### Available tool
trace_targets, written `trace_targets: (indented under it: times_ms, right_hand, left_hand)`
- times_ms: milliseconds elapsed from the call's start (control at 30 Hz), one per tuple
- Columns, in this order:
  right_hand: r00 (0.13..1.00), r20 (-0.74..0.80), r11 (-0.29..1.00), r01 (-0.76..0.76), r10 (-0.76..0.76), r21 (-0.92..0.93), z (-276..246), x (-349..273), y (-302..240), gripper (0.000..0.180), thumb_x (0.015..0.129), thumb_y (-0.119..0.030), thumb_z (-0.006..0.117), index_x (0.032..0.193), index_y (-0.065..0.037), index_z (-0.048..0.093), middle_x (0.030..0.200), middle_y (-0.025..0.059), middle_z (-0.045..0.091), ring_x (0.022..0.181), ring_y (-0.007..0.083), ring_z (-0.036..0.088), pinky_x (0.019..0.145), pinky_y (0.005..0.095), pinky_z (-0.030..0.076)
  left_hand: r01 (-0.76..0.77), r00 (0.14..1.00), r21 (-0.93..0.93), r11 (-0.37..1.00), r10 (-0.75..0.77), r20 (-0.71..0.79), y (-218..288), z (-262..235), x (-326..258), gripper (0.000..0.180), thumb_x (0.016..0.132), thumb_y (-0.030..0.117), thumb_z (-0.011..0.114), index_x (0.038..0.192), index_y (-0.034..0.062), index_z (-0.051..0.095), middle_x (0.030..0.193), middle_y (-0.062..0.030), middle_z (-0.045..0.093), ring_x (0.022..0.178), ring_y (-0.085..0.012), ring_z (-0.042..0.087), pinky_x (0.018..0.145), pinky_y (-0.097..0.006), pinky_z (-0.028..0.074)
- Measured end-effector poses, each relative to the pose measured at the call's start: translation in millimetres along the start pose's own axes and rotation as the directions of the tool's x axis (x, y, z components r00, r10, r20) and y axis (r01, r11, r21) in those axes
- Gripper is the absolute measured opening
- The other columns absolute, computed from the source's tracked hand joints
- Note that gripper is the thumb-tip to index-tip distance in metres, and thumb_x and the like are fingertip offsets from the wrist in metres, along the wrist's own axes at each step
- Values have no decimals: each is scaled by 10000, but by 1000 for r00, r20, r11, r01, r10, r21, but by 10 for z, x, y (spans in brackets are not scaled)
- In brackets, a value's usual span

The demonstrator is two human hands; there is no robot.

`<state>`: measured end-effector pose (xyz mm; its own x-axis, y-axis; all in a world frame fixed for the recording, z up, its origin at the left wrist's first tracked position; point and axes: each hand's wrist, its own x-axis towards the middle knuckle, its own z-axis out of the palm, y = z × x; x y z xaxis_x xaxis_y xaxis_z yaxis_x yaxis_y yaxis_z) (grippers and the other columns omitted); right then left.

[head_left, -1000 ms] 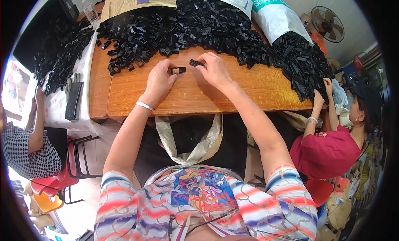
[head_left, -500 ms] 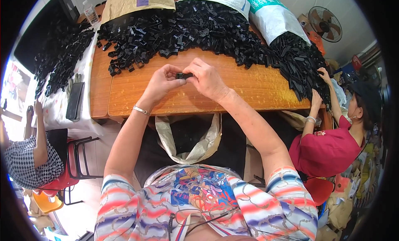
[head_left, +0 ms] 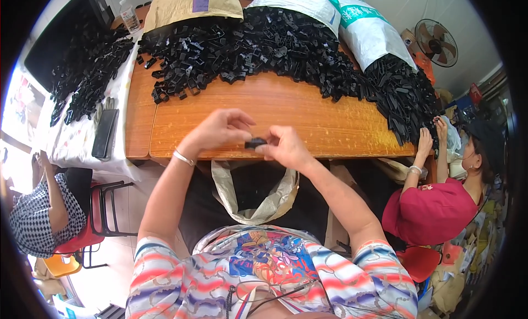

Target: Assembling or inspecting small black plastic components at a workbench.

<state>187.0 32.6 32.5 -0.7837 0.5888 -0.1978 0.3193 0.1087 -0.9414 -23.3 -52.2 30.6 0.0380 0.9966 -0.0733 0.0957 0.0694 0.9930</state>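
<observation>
Just above the front edge of the wooden table, my right hand [head_left: 286, 146] pinches a small black plastic part [head_left: 254, 143] between thumb and fingers. My left hand [head_left: 220, 131] is beside it with its fingers apart. Its thumb tip comes close to the part's left end; whether they touch I cannot tell. Beyond both hands, a heap of similar black plastic parts [head_left: 242, 57] spreads across the back of the table. Below the table edge, an open pale woven bag [head_left: 223, 189] sits at my lap.
Sacks spill onto the wooden table [head_left: 264, 112]: one tan [head_left: 192, 5], others white [head_left: 379, 35]. A co-worker in red [head_left: 434, 209] handles parts at right; another in checks [head_left: 47, 214] sits at left. A black wallet-like case [head_left: 104, 133] lies on the white tablecloth.
Both hands have come nearer to me, toward the table's front edge. My left hand has loosened from the black part, which stays in my right hand.
</observation>
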Motion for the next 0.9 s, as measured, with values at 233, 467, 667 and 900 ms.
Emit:
trace_targets:
  times_ms: [233,467,667,900]
  right_hand:
    - [919,148,774,388,-364,-501,129,-309,176,298,710,-118,792,948,15,672,781,155,679,766,323,666,683,406,518]
    - [910,-27,762,329,-413,-558,-319,95,51,217,805,-172,729,961,-27,690,830,148,691,744,257,673,691,359,532]
    - [782,-368,643,54,-503,-764,-1044,938,190,255,810,-115,687,1061,-79,663,1058,174,610,901,387,641,798,448,526]
    - [805,-361,556,-46,-471,-830,-1002,1378,140,412,790,-92,722,1176,-82,579,1117,187,556,938,409,627,807,467,529]
  left_hand:
    - [85,771,848,523,505,-389,-210,-469,574,332,807,24,664,1131,71,611,962,-119,595,904,-324,608,785,-390,513]
    - [188,784,923,336,514,-347,-231,-517,776,216,801,54,680,998,86,597,988,-114,524,999,-302,541,793,-404,516]
    - [26,814,897,441,512,-276,-166,-300,682,106,843,141,667,900,54,649,917,-119,595,940,-319,576,778,-398,502]
    - [42,826,833,552,450,-340,-177,35,559,143,895,182,611,861,53,661,882,-140,619,829,-349,620,727,-421,502]
